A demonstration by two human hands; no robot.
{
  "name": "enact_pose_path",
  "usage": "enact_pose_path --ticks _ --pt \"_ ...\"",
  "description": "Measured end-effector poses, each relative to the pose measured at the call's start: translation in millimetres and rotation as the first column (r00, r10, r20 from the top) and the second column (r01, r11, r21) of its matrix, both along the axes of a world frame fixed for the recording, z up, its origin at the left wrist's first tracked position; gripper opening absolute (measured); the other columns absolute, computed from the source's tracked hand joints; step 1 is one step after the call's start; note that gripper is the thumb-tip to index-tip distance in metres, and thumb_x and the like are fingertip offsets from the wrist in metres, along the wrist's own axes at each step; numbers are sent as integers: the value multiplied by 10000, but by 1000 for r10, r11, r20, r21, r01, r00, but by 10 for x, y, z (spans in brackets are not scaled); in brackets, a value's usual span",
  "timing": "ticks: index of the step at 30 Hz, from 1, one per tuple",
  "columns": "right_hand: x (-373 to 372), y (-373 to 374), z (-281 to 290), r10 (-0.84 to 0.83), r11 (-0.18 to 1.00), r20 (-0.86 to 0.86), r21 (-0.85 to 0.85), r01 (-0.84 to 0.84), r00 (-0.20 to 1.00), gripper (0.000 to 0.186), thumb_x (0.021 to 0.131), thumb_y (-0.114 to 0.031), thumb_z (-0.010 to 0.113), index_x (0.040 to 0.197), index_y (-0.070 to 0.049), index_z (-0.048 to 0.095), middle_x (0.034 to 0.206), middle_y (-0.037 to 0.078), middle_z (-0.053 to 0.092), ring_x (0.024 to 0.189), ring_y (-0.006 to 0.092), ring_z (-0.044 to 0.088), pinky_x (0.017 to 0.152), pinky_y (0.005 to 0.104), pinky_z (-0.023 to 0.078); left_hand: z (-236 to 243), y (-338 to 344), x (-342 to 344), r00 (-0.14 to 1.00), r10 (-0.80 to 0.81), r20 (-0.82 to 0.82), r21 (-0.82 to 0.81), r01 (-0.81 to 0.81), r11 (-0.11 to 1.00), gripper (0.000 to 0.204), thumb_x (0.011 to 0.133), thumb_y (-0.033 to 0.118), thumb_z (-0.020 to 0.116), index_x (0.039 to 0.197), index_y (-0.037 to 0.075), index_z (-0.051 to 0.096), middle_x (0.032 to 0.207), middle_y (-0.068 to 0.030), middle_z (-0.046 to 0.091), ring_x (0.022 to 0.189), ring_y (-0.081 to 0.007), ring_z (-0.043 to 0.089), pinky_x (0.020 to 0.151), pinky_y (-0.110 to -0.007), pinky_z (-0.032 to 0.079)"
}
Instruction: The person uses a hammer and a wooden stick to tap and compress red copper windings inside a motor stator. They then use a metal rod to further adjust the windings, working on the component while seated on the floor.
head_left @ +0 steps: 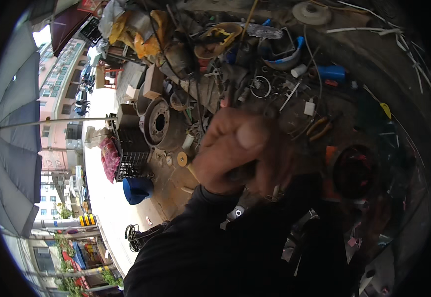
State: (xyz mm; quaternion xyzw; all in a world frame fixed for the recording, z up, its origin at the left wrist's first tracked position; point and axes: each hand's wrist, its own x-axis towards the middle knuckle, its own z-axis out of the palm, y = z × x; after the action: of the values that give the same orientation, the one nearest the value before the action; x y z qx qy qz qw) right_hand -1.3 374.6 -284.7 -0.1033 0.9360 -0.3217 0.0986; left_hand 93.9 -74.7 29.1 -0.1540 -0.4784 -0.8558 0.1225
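Note:
My two hands are together in the middle of the view, above the cluttered ground. My left hand (219,148) has its fingers curled inward, and whatever they may hold is hidden. Pressed close beside it, my right hand (277,161) is in shadow and blurred, so its fingers are hard to make out. Dark sleeves (195,237) cover both forearms. Just left of the hands lies a tan spool-like piece (182,158). Orange-handled pliers (319,128) rest to their right.
A round metal wheel rim (157,123) stands at the left by a black crate (132,161) and a blue bucket (137,190). Tools, wires and a blue-rimmed basin (280,62) crowd the far side. A dark round container (356,171) sits at the right.

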Motion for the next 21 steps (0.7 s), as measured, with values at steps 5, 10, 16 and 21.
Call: enact_pose_path --ticks 5,10,16,21 --pt "390 -349 983 -191 704 434 -565 431 881 230 1078 -222 632 1147 -8 585 670 39 601 504 130 570 432 291 399 -68 -223 -256 914 -277 -297 -60 272 961 610 1169 447 338 830 73 681 666 -79 692 492 -124 651 438 -274 580" --pt "517 -729 1531 -199 588 406 -679 440 892 263 1106 -235 631 1195 4 565 606 24 548 408 112 497 401 266 386 -166 -188 -252 930 -243 -277 -10 250 968 604 1168 437 363 808 72 682 661 -69 689 487 -134 637 506 -304 622" --pt "676 -696 1602 14 608 554 -665 433 832 216 1108 -160 619 1190 27 550 668 43 583 451 107 539 418 274 411 -305 365 -619 971 -224 -87 -211 202 956 551 1169 402 387 760 123 628 626 -27 638 537 -136 627 610 -321 579" --pt "526 -536 1893 98 636 528 -685 355 844 221 1128 -190 566 1193 19 537 638 30 547 388 110 499 415 253 385 -557 538 -838 960 -281 6 -206 276 939 524 1163 416 394 802 123 637 635 -22 619 523 -173 613 627 -369 555"
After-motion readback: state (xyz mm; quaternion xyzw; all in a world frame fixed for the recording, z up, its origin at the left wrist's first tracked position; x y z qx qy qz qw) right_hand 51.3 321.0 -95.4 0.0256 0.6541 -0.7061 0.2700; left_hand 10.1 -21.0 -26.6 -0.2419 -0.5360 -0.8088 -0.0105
